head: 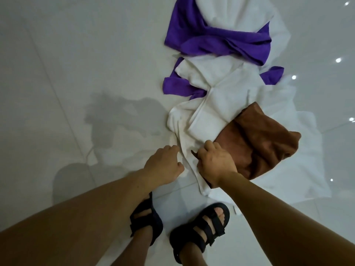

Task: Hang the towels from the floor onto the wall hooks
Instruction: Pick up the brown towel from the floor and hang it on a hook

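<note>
Sandalled feet [202, 224] stood beside towels [203, 114] heaped on the floor [76, 77]. The right hand [215, 162] clutched their near edge; whether the left hand [163, 164] gripped was unclear. Pickup looked under way; next, lifting one free.

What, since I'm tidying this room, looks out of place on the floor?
Crumpled in a heap on the floor lie a purple towel farthest, white towels beneath, and a brown towel nearest, gripped by the right hand. They should hang, not lie underfoot.
</note>
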{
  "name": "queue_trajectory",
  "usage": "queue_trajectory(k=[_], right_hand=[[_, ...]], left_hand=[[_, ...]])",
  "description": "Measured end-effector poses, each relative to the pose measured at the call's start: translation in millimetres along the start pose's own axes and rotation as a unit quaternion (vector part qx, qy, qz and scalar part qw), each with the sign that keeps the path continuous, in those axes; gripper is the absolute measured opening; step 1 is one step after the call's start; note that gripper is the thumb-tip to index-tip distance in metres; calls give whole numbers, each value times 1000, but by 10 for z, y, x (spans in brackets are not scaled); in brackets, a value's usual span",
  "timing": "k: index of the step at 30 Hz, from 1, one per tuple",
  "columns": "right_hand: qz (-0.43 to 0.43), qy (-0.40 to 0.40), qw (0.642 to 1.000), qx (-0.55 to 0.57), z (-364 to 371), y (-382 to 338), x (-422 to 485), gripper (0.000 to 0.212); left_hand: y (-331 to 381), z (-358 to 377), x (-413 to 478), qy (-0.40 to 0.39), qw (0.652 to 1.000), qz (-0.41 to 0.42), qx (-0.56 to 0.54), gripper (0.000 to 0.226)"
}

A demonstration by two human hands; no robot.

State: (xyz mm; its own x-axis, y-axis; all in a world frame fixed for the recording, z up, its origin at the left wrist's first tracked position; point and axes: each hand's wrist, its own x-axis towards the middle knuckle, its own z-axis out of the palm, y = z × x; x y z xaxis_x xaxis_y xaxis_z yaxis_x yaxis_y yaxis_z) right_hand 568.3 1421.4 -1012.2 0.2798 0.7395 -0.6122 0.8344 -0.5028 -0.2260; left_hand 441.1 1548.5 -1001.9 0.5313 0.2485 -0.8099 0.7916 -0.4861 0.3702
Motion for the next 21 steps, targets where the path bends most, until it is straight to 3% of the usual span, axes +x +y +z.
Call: queue_trajectory(k=[5, 9, 11, 16, 21], right_hand=[[-47, 106, 986, 117, -983, -88, -472, 19], [0, 92, 959, 269, -1963, -241, -911, 13], [21, 106, 952, 287, -2473, -343, -1157, 14], [-21, 197, 908, 368, -3743, -709, -1722, 14], [-50, 222, 897, 380, -4621, -924, -2133, 18]], left_hand=[[390, -688, -483, 23, 997, 65, -43, 73], [810, -1491, -1077, 41, 989, 130, -54, 84], [1060, -1869, -1439, 31, 984, 164, -64, 74], [1622, -2703, -2354, 58, 976, 195, -83, 18], [1987, -3350, -3245, 131, 977, 160, -53, 18]])
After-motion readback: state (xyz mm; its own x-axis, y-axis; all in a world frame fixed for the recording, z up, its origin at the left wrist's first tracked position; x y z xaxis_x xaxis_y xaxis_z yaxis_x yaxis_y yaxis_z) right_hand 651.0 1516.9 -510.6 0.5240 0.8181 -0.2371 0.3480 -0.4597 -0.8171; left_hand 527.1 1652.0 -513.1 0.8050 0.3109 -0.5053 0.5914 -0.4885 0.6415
